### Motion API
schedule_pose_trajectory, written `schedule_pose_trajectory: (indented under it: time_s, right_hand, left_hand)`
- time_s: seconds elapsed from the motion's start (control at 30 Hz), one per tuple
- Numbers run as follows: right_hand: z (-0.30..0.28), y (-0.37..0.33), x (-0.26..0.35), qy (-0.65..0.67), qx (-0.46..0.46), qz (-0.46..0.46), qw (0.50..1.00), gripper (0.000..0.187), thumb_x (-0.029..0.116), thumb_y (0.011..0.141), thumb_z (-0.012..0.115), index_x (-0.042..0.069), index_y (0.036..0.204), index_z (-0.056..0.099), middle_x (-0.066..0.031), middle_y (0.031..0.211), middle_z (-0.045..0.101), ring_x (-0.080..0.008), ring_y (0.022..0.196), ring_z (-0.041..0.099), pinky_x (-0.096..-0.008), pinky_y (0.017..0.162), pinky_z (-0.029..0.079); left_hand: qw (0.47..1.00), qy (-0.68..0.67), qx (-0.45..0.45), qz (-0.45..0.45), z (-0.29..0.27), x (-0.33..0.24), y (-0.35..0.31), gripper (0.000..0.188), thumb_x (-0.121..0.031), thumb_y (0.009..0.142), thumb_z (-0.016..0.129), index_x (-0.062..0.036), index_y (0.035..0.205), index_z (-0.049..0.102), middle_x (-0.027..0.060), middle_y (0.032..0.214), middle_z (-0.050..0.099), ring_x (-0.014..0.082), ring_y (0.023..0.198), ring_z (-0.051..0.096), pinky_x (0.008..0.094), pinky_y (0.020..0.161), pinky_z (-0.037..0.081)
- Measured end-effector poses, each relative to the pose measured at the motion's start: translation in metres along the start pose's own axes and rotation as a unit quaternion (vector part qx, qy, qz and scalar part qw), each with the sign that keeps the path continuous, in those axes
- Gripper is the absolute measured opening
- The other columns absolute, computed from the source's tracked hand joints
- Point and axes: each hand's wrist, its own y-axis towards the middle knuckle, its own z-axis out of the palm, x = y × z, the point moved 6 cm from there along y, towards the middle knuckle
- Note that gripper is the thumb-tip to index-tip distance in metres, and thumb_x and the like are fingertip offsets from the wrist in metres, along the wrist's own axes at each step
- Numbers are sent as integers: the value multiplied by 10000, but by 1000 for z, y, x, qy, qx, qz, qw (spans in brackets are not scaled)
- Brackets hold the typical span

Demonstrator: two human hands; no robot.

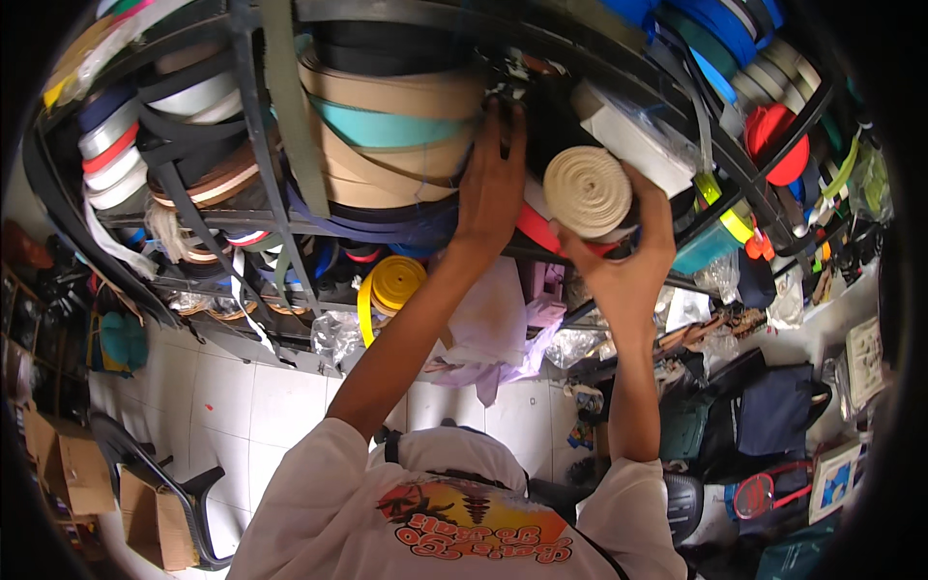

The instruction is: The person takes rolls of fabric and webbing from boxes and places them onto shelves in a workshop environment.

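Observation:
My right hand grips a cream roll of webbing, coiled flat face toward me, with thumb and fingers on opposite sides of it. My left hand reaches up into the shelf, fingers stretched out against the right side of a tall stack of wide rolls in tan, turquoise, black and navy. Its fingertips lie in a dark gap, partly in shadow. A red strap shows between my hands, just below the cream roll. Right above that roll rests a white block-shaped item.
Black metal shelf bars cross in front of more rolls at left. A yellow roll sits below my left forearm, beside a pale purple plastic bag. At right hang a red roll and loose straps. A black chair and cardboard boxes stand lower left.

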Motion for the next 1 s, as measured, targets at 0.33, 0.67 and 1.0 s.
schedule_pose_trajectory:
  time_s: [0.33,0.67,1.0]
  right_hand:
    - [-25,-5,-30,106,-143,113,978,707,118,689,880,-45,1284,534,-156,1233,585,-218,1140,564,-346,1013,420]
    - [34,35,28,-87,-15,-125,988,713,187,625,804,32,1273,551,-154,1223,565,-348,1115,542,-441,933,432]
    - [69,60,38,-193,54,-163,966,660,53,579,694,-8,1211,513,-167,1142,555,-346,1071,536,-400,879,502]
  left_hand:
    - [981,193,-18,22,-11,-10,0,603,-116,820,560,-51,1410,448,109,1419,456,276,1125,527,335,852,476]
    - [999,22,-15,-19,-22,3,-8,592,-51,792,565,0,1373,461,176,1427,425,303,1063,553,350,829,487]
    - [999,36,1,-27,-27,9,-14,602,-6,782,582,37,1367,448,162,1387,443,279,1085,543,343,848,441]
